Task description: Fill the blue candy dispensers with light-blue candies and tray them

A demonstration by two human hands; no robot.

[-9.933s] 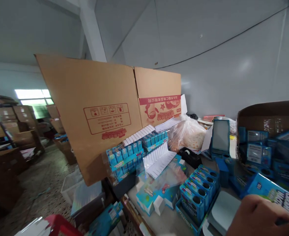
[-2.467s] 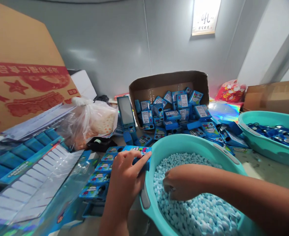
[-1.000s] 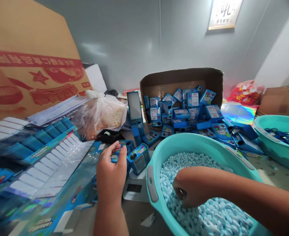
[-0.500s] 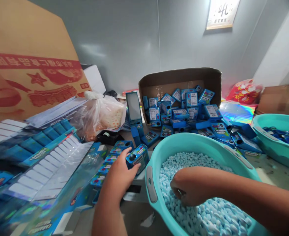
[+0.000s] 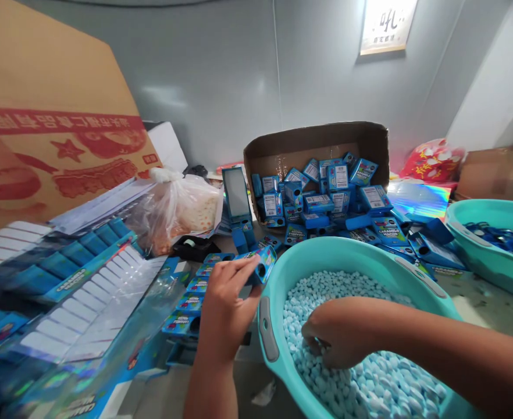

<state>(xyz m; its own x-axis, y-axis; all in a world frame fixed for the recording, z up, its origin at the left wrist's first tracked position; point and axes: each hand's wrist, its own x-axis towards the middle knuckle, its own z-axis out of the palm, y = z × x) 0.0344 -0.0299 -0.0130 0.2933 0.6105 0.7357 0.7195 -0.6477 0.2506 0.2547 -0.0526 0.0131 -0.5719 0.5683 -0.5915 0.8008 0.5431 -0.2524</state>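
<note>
Tilted over the left rim of a turquoise basin, a small blue candy box is gripped between the thumb and fingers of my left hand. A dark round hole shows on the box. My right hand reaches into the basin, its fingers curled and its fingertips down among the pale blue candies; how many it grasps is hidden. Beside my left wrist stands a row of similar blue boxes.
A cardboard carton lies on its side behind the basin, spilling blue boxes. At right is a second turquoise basin of blue wrapped pieces. Display trays, a tape dispenser and a tied plastic bag occupy the left.
My left hand has lifted the candy box up and to the right, turning it towards the basin rim. My right hand stays almost still in the candies. The view has shifted slightly.
</note>
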